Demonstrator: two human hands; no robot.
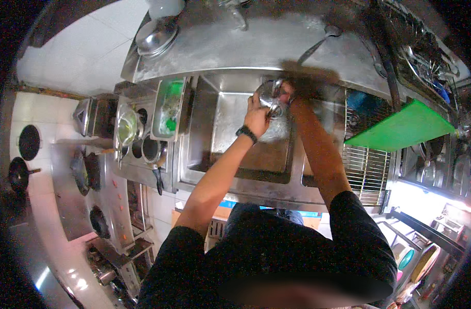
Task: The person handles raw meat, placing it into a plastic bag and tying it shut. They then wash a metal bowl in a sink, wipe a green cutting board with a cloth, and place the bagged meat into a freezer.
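Above a stainless-steel sink basin [239, 177], both hands meet at a shiny, rounded metal vessel [267, 92], blurred so that its exact kind is unclear. My left hand [257, 117], with a dark band at the wrist, grips its near left side. At its right side is my right hand [287, 94], partly in shadow and blurred, with its fingers against the vessel. A faucet [238, 15] is at the top of the view, beyond the basin. Left of the basin stands a metal container [154, 129] with green items and liquid inside.
A green cutting board [405, 127] leans over a wire rack [364, 174] at the right. A metal spoon or ladle [314, 48] lies on the back ledge, stacked metal bowls [156, 38] at its left. Pans and a strainer [151, 148] sit left of the sink.
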